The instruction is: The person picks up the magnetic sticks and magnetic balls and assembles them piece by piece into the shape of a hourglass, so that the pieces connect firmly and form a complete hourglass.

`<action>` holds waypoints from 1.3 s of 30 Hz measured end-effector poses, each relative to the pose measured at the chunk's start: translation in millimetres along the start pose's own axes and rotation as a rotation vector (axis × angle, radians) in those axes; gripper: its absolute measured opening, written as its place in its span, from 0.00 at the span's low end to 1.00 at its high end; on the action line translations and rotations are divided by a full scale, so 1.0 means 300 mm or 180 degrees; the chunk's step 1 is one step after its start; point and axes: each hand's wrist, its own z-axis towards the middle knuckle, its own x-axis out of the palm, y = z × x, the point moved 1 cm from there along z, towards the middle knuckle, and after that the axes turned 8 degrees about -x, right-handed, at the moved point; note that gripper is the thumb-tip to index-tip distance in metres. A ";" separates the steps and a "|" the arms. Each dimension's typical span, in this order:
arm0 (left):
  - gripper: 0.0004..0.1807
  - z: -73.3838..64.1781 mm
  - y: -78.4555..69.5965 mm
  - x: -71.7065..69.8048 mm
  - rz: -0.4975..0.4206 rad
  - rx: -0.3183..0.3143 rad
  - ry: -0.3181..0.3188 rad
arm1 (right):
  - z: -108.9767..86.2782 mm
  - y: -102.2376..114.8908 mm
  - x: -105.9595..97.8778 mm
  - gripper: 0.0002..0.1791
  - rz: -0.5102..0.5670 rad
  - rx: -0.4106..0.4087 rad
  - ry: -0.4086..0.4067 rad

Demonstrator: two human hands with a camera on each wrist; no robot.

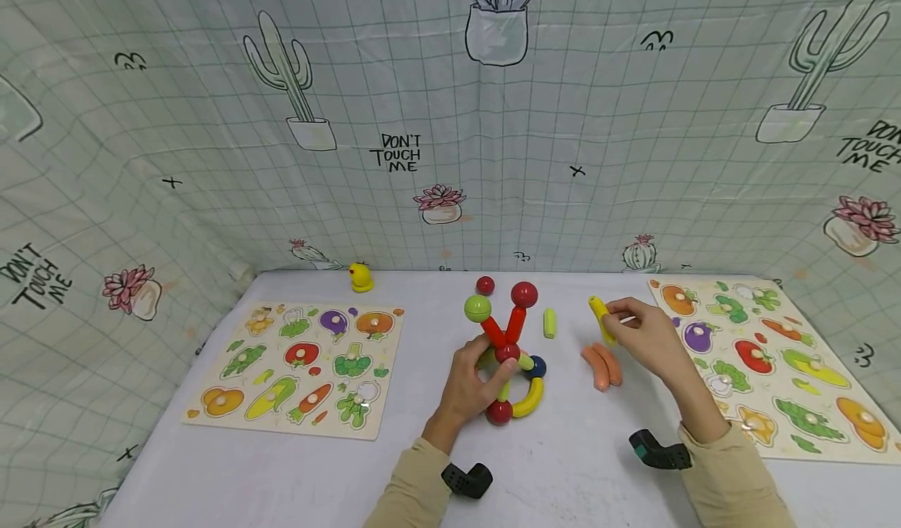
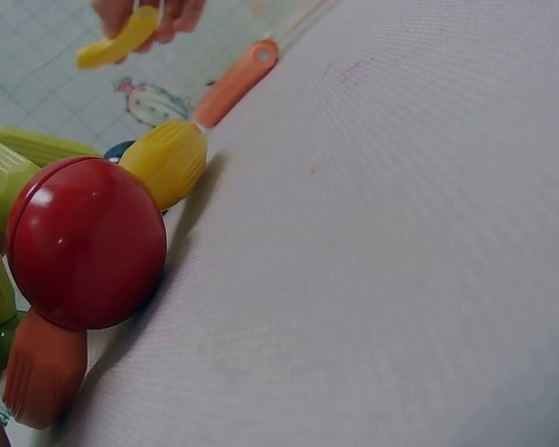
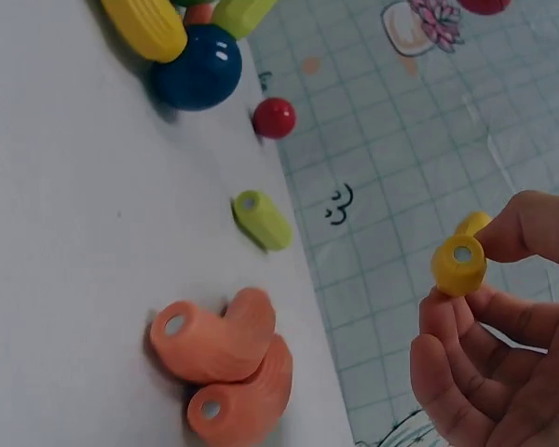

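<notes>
My left hand point(image 1: 470, 383) grips a structure of magnetic balls and rods by its middle, near the red centre ball point(image 1: 507, 353). Two red rods point(image 1: 517, 326) rise from it in a V, topped by a green ball point(image 1: 478, 308) and a red ball point(image 1: 524, 294). At its base a yellow curved rod point(image 1: 529, 400) joins a lower red ball point(image 2: 88, 242) to a dark blue ball point(image 3: 197, 67). Raised above the table, my right hand point(image 1: 644, 334) pinches another yellow curved rod point(image 3: 459, 266) between thumb and fingers, apart from the structure; a metal disc shows at its end.
Two orange curved rods point(image 1: 601, 366) lie side by side below the right hand. A light green rod point(image 1: 550, 323) and a loose red ball point(image 1: 485, 285) are behind the structure. Vegetable puzzle boards lie left point(image 1: 331, 414) and right point(image 1: 767, 403). A yellow toy duck point(image 1: 361, 278) stands at the back.
</notes>
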 end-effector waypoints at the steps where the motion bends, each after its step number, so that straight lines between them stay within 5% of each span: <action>1: 0.14 0.000 0.001 0.000 0.0003 -0.0001 0.0000 | 0.007 0.013 0.000 0.22 0.0017 -0.0021 -0.0003; 39: 0.14 0.000 -0.002 -0.004 0.0060 -0.0053 0.0035 | 0.240 0.287 0.077 0.20 0.0814 -0.0565 0.0126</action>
